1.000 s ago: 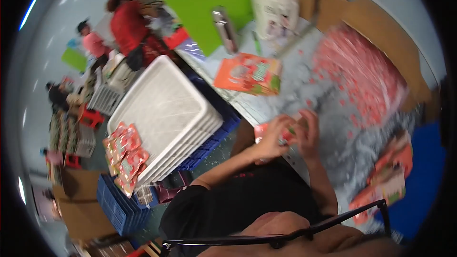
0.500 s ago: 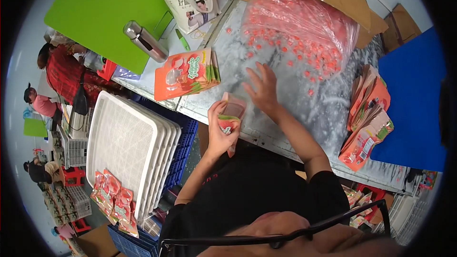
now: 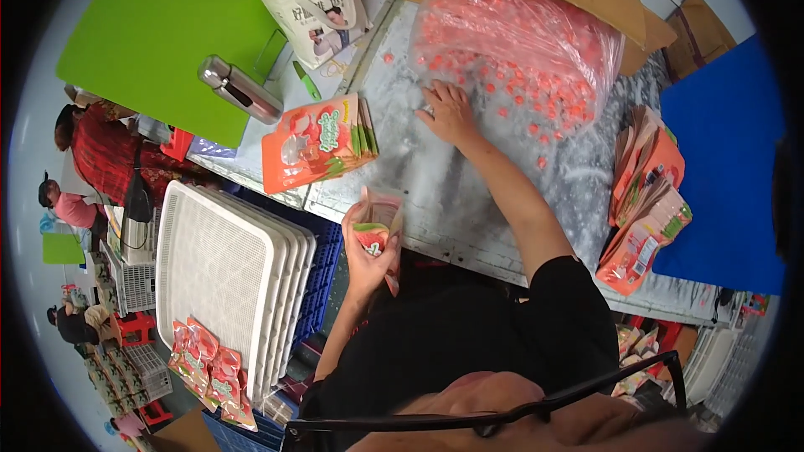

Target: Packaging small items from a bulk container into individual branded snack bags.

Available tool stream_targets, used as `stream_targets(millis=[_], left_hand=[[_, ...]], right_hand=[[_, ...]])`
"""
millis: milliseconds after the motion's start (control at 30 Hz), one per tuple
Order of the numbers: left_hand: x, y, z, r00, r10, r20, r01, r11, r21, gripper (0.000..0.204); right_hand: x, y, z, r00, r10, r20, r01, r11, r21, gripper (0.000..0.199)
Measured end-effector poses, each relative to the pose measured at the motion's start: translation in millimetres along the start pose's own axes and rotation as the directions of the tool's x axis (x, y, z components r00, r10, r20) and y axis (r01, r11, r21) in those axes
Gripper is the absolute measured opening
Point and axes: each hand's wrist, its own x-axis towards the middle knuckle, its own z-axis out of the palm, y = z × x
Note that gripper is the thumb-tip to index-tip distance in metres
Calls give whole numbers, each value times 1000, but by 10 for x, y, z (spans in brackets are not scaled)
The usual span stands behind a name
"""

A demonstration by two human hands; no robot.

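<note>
My left hand (image 3: pixel 363 266) is closed around an upright red and green pouch (image 3: pixel 387 208), whose mouth gapes at the top, just off the table's front edge. My right hand (image 3: pixel 453 115) lies palm down on the grey table, fingers and thumb apart, near small red wrapped pieces (image 3: pixel 517 90); whether a fingertip touches one is too small to tell. Those pieces spill from a big clear plastic bag (image 3: pixel 511 25) full of more of them. A fanned stack of flat pouches (image 3: pixel 311 144) rests on the table beyond my left hand.
On the left stand a steel flask (image 3: pixel 240 92), a green knife (image 3: pixel 306 79) and a white tote bag (image 3: pixel 314 17). Stacked white trays (image 3: pixel 219 259) bear several filled pouches (image 3: pixel 209 360). More pouches (image 3: pixel 645 192) lie right, beside a blue board (image 3: pixel 724 176). Other people work far left.
My right hand has moved forward and slightly left, down onto the table by the red pieces. The left hand, still holding the pouch, sits a little lower and further left.
</note>
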Motion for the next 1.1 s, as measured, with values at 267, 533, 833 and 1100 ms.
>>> stream_targets(millis=[267,533,833,1100], left_hand=[[40,116,72,994,85,74,-89,995,54,75],[-75,16,-42,999,8,43,-5,998,-64,73],[-80,82,8,998,-19,62,23,998,-58,70],[-8,155,12,999,-7,52,12,996,-91,70]], right_hand=[[-1153,-97,-332,1000,16,-11,-15,994,104,52],[-1521,491,-1060,890,363,-275,-232,881,413,40],[-1852,118,-857,982,183,-35,-184,983,-19,66],[-1459,-445,-719,995,-77,68,76,997,22,72]])
